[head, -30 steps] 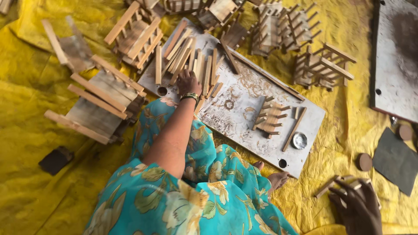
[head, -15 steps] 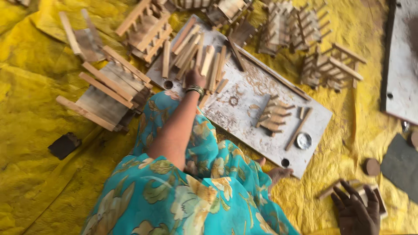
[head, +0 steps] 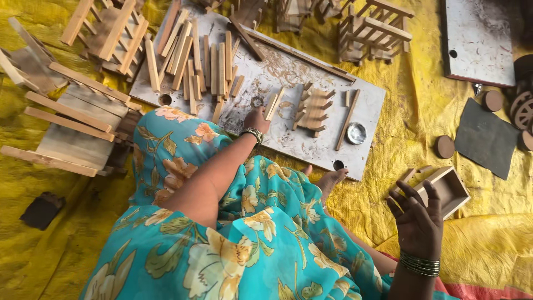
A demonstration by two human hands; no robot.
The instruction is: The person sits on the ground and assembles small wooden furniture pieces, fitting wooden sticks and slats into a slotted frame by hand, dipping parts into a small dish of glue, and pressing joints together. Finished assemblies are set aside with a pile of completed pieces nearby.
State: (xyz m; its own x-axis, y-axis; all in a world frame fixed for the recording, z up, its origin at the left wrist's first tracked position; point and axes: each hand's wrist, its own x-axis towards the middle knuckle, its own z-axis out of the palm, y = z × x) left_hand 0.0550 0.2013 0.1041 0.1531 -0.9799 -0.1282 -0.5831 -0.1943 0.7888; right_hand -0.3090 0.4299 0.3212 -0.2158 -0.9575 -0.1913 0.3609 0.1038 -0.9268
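Left hand [head: 256, 119] is gripping a short wooden stick [head: 273, 105], fingers closed round its lower end, and is resting on the grey work board [head: 288, 75]. The stick is angling up toward a half-built slatted piece [head: 313, 109] lying just beside it. A loose pile of sticks [head: 194, 61] is lying on the board's left part. Right hand [head: 417, 219] is hovering with fingers spread wide, holding nothing, near a small wooden box [head: 447, 189] sitting on the yellow sheet [head: 411, 128]. A small metal dish [head: 356, 133] is sitting on the board.
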